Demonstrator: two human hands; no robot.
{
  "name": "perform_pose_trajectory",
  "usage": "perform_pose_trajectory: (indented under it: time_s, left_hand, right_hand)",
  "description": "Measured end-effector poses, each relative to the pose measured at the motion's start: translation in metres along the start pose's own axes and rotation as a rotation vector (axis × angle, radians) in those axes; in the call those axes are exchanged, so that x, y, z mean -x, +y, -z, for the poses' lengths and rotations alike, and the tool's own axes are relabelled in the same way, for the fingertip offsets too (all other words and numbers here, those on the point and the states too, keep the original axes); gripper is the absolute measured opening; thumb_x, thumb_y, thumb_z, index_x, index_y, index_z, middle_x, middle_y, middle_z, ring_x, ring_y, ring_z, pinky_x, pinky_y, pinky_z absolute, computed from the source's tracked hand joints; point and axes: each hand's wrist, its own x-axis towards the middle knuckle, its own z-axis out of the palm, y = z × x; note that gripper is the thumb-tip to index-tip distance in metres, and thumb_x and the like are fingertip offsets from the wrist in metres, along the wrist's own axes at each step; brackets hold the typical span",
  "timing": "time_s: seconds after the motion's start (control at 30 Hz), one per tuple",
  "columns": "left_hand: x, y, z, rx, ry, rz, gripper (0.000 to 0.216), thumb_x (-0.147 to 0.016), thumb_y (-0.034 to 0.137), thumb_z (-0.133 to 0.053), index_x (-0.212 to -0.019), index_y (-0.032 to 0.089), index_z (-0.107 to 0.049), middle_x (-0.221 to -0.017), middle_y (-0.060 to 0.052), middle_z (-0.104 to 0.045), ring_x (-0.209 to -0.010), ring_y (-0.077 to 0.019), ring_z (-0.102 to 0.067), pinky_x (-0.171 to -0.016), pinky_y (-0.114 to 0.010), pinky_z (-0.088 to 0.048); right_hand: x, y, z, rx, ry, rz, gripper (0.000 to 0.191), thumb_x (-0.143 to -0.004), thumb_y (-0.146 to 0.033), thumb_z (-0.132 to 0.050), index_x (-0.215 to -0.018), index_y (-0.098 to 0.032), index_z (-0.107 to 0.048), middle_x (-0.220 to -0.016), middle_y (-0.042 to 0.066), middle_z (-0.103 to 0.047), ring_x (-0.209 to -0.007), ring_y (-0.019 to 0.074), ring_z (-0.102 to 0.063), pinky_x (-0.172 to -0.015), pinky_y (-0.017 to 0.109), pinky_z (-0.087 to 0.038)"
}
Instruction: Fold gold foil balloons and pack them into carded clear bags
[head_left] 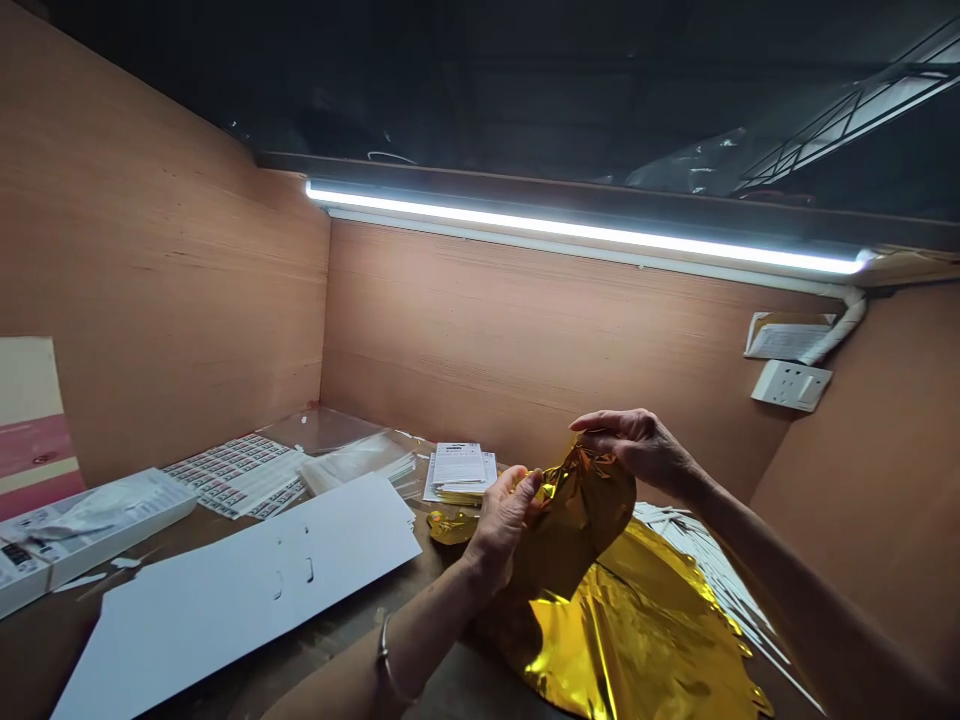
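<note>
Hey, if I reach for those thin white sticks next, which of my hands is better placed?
Probably your right: the right hand is nearer the thin white sticks, while the left hand is across the shiny gold foil. Both hands pinch that foil, so the right must let go first.

Through the head camera I note a dark brown worktable (pixel 330 637) bearing, at left, a long white carton (pixel 154 493) and a slotted white card sheet (pixel 225 592). Behind these I record printed label sheets (pixel 238 468), clear plastic sleeves (pixel 360 462) and stacked printed cards (pixel 459 465). At right I find gold foil (pixel 645 640), partly lifted, beside loose thin white sticks (pixel 739 578).
</note>
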Motion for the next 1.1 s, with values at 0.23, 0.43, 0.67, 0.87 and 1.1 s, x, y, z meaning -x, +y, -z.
perform_pose_trajectory:
  time_s: [0.23, 0.43, 0.67, 0.87, 1.1]
  left_hand:
    - [-0.019, -0.004, -0.015, 0.287, 0.008, -0.137, 0.047, -0.049, 0.020, -0.076, -0.092, 0.011, -0.058, -0.051, 0.005, -0.052, -0.048, -0.0068, -0.050, -0.052, -0.019, -0.038]
    - [-0.010, 0.013, -0.019, 0.231, -0.046, -0.176, 0.036, -0.051, 0.017, -0.074, -0.085, 0.012, -0.061, -0.063, 0.001, -0.059, -0.056, -0.0077, -0.053, -0.056, -0.019, -0.041]
    - [-0.011, 0.008, -0.022, -0.095, 0.007, -0.213, 0.011, -0.056, 0.018, -0.066, -0.063, 0.011, -0.062, -0.054, 0.001, -0.053, -0.050, -0.0083, -0.047, -0.050, -0.020, -0.037]
    - [-0.020, 0.004, -0.014, -0.534, 0.161, -0.501, 0.007, -0.057, 0.009, -0.058, -0.053, 0.015, -0.057, -0.070, -0.001, -0.055, -0.066, -0.0117, -0.049, -0.060, -0.022, -0.037]
    - [-0.018, 0.010, -0.004, -0.256, -0.336, -0.169, 0.024, -0.056, 0.021, -0.067, -0.076, 0.015, -0.054, -0.063, 0.002, -0.056, -0.059, -0.0116, -0.052, -0.056, -0.022, -0.041]
  right_hand:
    - [0.009, 0.002, 0.009, -0.121, 0.044, -0.075, 0.028, -0.058, -0.032, -0.065, -0.077, -0.011, -0.068, -0.066, 0.005, -0.066, -0.060, 0.0156, -0.058, -0.056, 0.026, -0.046]
    - [0.014, 0.005, 0.017, -0.260, 0.123, -0.152, 0.046, -0.051, -0.043, -0.071, -0.084, -0.011, -0.067, -0.067, 0.008, -0.067, -0.056, 0.0171, -0.059, -0.051, 0.027, -0.047]
    - [0.018, 0.001, 0.030, -0.124, -0.094, -0.160, 0.051, -0.048, -0.032, -0.074, -0.094, -0.013, -0.063, -0.075, 0.004, -0.065, -0.068, 0.0180, -0.059, -0.060, 0.027, -0.046]
    - [0.021, -0.004, 0.029, 0.695, 0.013, 0.208, 0.013, -0.068, -0.023, -0.055, -0.063, -0.020, -0.067, -0.079, 0.005, -0.060, -0.077, 0.0201, -0.053, -0.067, 0.033, -0.039]
    - [0.010, -0.026, 0.031, 0.966, 0.097, 0.386, 0.019, -0.076, -0.017, -0.043, -0.071, -0.019, -0.060, -0.060, 0.001, -0.060, -0.060, 0.0135, -0.051, -0.078, 0.031, -0.034]
